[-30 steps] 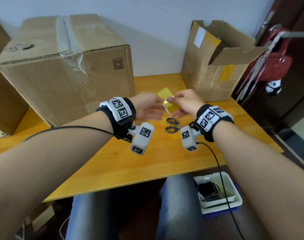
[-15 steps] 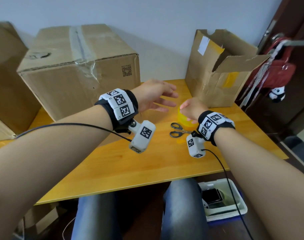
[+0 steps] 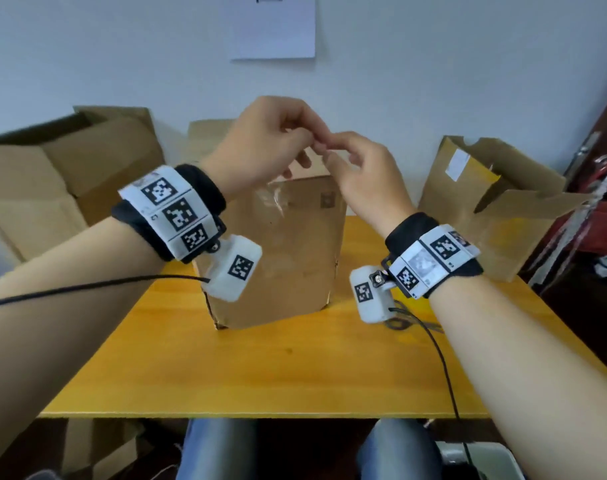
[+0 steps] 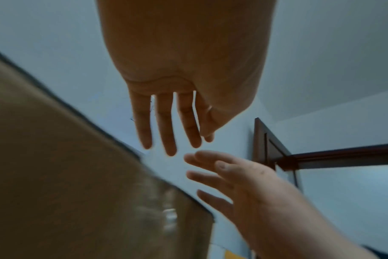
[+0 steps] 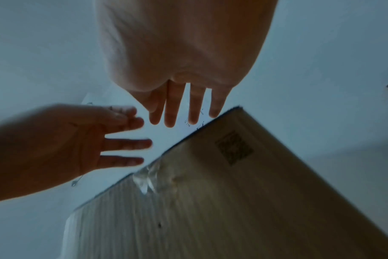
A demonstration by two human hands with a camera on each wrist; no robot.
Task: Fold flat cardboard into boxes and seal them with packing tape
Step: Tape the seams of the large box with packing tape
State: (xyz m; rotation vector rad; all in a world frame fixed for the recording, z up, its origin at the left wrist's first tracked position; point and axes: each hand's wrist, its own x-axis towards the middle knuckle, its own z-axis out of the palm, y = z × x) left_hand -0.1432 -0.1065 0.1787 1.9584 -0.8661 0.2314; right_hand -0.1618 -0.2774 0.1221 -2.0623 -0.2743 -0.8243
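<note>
A taped brown cardboard box [image 3: 278, 254] stands on the yellow wooden table [image 3: 260, 375], with crumpled clear tape [image 3: 274, 199] over its top edge. Both hands hover above it, fingertips nearly meeting. My left hand [image 3: 295, 147] comes in from the left and my right hand [image 3: 333, 147] from the right. In the left wrist view the left hand [image 4: 173, 140] has straight fingers with nothing in them. The right wrist view shows the right hand [image 5: 182, 117] the same way, above the box [image 5: 233, 192]. The scissors [image 3: 399, 322] lie half hidden behind my right wrist camera.
An open torn box [image 3: 485, 209] stands at the table's back right, with a red bag [image 3: 606, 209] hanging beyond it. More boxes [image 3: 70, 174] are stacked at the left. A paper sheet [image 3: 272, 26] hangs on the wall. A white bin [image 3: 478, 459] sits under the table.
The right hand set the yellow tape roll down by the scissors and let go. Both hands then rose from the table to above the box, and the head view has lifted.
</note>
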